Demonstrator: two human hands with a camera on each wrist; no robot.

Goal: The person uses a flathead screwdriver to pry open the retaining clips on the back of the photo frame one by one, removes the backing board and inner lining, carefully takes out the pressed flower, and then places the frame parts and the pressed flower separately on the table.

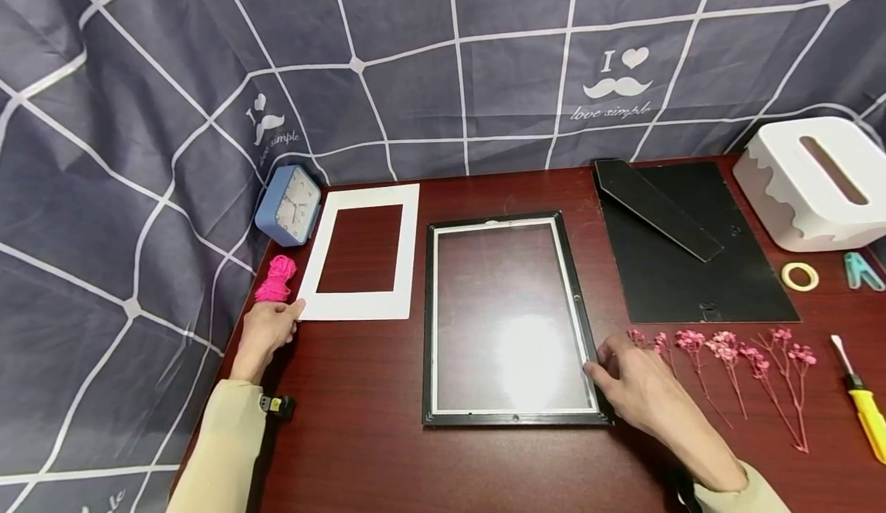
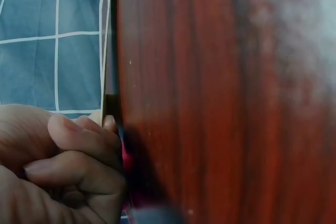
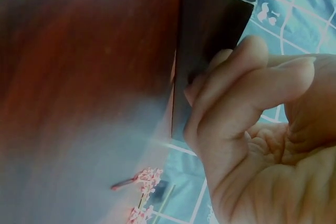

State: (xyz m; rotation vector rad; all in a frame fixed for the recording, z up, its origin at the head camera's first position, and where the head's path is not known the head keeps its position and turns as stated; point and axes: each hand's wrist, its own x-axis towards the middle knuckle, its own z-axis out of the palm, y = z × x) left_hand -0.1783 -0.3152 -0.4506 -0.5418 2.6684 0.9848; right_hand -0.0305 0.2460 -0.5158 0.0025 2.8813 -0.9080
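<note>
Far left, my left hand [image 1: 268, 334] pinches the near left corner of a white picture mat [image 1: 356, 306], a flat card with a rectangular opening. In the left wrist view its thin edge [image 2: 105, 51] stands between thumb and fingertips. A ball of hot pink yarn [image 1: 276, 278] sits just beyond that hand. In the middle lies a black picture frame [image 1: 515, 419] with a white inner lip and a clear pane [image 1: 494, 305]. My right hand [image 1: 647, 386] grips its right side near the front corner, thumb over the edge. Curled fingers [image 3: 215, 103] touch dark material in the right wrist view.
A blue clock [image 1: 289, 207] stands behind the yarn. At right lie a black backboard [image 1: 692, 290] with a stand leg, pink dried flowers [image 1: 723, 348], a tape ring [image 1: 787, 284], a teal clip [image 1: 858, 271] and a yellow screwdriver [image 1: 868, 421]. A white tissue box [image 1: 778, 190] stands behind.
</note>
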